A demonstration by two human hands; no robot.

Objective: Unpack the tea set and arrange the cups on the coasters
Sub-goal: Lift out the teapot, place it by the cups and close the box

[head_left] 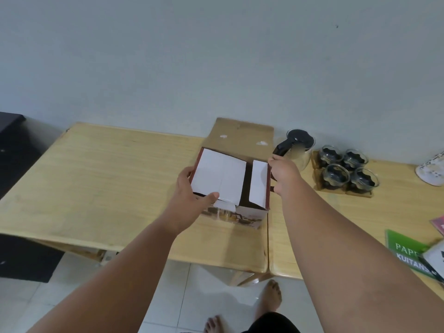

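Observation:
The tea set's cardboard box [230, 186] stands on a wooden table [101, 188], its back lid flap raised and its white inner flaps folded over the opening. My left hand [192, 200] grips the box's left side, thumb on the left white flap. My right hand [282, 174] holds the right side at the right flap. Behind the box's right corner stands a glass teapot [298, 146] with a black lid and handle. Several glass cups [346, 170] with dark inserts sit on wooden coasters to the right.
A second wooden table [360, 224] adjoins on the right, carrying a white patterned object [432, 171] at the far edge and a green booklet [408, 253] with papers near the front. A dark piece of furniture [14, 164] stands at left. My bare feet [271, 299] are on the tiled floor.

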